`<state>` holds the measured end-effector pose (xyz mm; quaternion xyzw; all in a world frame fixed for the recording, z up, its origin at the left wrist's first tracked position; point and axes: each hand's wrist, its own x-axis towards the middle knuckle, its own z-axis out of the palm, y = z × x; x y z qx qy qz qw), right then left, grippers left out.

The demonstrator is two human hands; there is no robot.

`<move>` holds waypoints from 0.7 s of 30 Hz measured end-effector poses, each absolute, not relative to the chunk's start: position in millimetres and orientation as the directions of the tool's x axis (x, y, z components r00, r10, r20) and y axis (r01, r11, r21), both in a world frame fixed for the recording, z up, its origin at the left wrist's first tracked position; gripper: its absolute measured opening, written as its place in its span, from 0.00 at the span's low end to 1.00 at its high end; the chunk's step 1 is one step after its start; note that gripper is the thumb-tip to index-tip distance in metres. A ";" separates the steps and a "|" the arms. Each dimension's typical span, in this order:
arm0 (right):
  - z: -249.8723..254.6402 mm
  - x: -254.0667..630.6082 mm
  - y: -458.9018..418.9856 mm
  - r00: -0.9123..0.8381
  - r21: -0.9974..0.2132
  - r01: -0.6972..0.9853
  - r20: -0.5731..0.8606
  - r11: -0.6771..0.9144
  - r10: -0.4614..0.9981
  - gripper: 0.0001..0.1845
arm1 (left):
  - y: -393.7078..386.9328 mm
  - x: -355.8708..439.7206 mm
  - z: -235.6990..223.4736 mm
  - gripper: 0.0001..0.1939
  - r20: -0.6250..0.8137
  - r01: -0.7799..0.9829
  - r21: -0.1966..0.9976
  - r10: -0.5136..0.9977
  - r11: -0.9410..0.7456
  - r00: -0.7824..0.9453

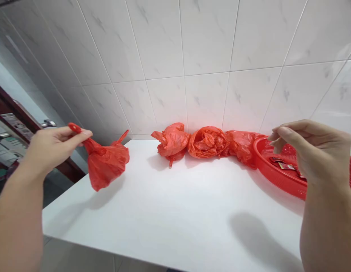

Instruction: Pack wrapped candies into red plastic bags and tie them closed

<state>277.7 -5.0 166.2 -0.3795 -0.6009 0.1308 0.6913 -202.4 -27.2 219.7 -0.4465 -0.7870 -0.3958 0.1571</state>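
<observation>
My left hand [52,145] pinches one handle of a red plastic bag [106,166] between thumb and fingers. The bag hangs tied or gathered at its top, above the left end of the white table [170,211]; its other handle sticks up to the right. My right hand [314,147] is raised in front of a red mesh basket [273,173], with its fingers loosely curled and nothing visible in them. Some small printed packets [285,166] lie inside the basket, partly hidden by that hand.
Against the tiled wall [164,45] rest a knotted red bag [174,141], a crumpled red bag [208,142] and another red bag [242,145] touching the basket. The table's front edge runs along the bottom. A dark doorway frame [19,109] stands at the far left.
</observation>
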 end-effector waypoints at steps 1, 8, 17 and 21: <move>166.0 277.3 -5.4 0.232 -0.688 0.299 0.725 0.661 0.649 0.07 | -24.0 -211.3 214.5 0.10 0.526 0.815 0.458 0.631 0.355 -0.570; 162.7 279.6 -5.4 0.121 -0.695 0.428 0.677 0.577 0.726 0.07 | 4.7 -242.3 158.6 0.09 0.162 0.858 0.292 0.862 0.423 -0.480; 154.0 290.5 14.6 -0.052 -0.627 0.579 0.609 0.521 0.792 0.14 | 70.0 -129.7 146.4 0.16 0.455 0.920 0.327 0.889 -0.215 0.046; 147.3 284.7 23.8 -0.099 -0.589 0.630 0.585 0.506 0.805 0.15 | 109.9 -20.6 127.0 0.15 0.333 0.774 0.391 0.861 -0.498 0.385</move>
